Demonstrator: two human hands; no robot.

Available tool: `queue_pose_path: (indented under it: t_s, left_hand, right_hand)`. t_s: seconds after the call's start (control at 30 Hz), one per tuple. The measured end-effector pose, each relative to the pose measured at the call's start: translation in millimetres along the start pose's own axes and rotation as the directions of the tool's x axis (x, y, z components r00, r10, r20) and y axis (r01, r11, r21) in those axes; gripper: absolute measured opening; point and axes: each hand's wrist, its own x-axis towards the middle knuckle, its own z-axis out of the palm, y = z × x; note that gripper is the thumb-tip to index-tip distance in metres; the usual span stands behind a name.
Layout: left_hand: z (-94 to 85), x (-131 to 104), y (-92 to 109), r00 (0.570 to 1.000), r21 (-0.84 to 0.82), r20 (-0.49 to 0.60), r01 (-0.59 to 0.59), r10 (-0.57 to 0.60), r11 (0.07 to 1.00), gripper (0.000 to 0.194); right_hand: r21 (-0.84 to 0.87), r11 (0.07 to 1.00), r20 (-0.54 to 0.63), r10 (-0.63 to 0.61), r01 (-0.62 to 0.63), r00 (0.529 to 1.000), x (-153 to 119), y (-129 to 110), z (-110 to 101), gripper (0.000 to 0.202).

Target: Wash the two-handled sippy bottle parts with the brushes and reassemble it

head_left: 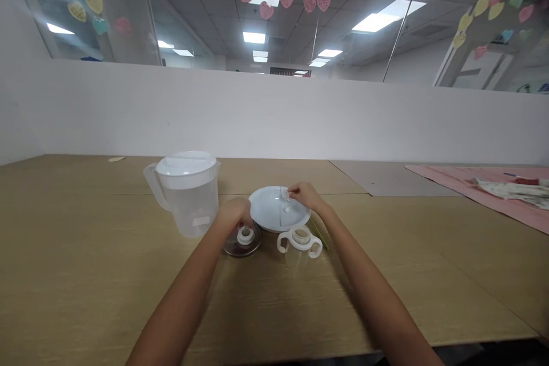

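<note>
A white plate [268,210] lies in the middle of the table, with small pale parts and a thin line across it. Over its right rim is my right hand [303,194], fingers pinched on a small translucent piece. My left hand [237,213] is at the plate's left side, above a round dark lid or dish [231,247]; its fingertips are mostly hidden. A white ring [246,235] sits on that dark dish, close below my left hand. In front of the plate stands a clear bottle with a white two-handled collar [300,238].
A lidded clear pitcher [194,200] stands left of the plate, close to my left forearm. Thin green sticks [318,233] lie beside the bottle. A pink cloth [463,179] with items on it is at the far right. A white wall [274,117] rises behind the table.
</note>
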Motion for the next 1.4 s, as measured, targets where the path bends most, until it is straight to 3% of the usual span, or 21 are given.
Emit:
queue_pose_path:
  t_s: [0.2,0.37,0.6,0.67,0.8,0.87,1.1,1.27,1.4]
  left_hand:
    - [6.7,1.9,6.7,0.981,0.147,0.160,0.090,-0.113,0.985,0.017]
    - [-6.8,-5.9,4.0,0.981,0.157,0.165,0.077,-0.103,0.985,0.011]
    - [-30.8,-21.9,-8.6,0.994,0.061,0.111,0.018,-0.025,0.998,0.014]
    - [-37.4,-27.3,-11.2,0.996,0.039,0.089,0.010,-0.013,0.999,0.018]
    - [-51.4,-41.6,-8.1,0.997,0.072,-0.007,-0.074,0.074,0.995,0.017]
    - [-56.9,-49.3,-3.4,0.987,0.126,-0.065,-0.140,0.149,0.982,0.016]
    - [-60.1,-63.5,10.7,0.949,0.177,-0.102,-0.278,0.298,0.944,0.032]
    - [-59.6,-62.7,13.0,0.953,0.164,-0.065,-0.284,0.297,0.945,0.039]
    - [-60.0,-61.8,11.9,0.955,0.152,-0.064,-0.277,0.289,0.949,0.041]
  right_hand:
    - [-0.290,0.956,0.104,-0.007,0.037,0.995,1.8,-6.3,14.4,0.020]
    - [-0.315,0.942,0.262,-0.030,0.115,0.965,-4.9,-12.3,17.3,0.016]
    - [-0.152,0.972,0.459,-0.090,0.178,0.884,-13.0,-13.0,8.7,0.030]
    - [-0.035,0.984,0.479,-0.136,0.173,0.867,-12.1,-11.3,2.0,0.031]
    - [0.357,0.929,0.373,-0.238,0.098,0.897,-15.3,-15.6,-23.7,0.025]
    - [0.450,0.890,0.327,-0.243,0.076,0.913,-22.7,-24.6,-41.6,0.027]
    - [0.494,0.864,0.332,-0.295,0.101,0.896,-59.4,-64.3,-92.6,0.027]
    - [0.482,0.868,0.394,-0.337,0.120,0.855,-70.5,-78.9,-98.6,0.031]
    - [0.516,0.848,0.386,-0.351,0.116,0.853,-76.3,-87.6,-99.3,0.032]
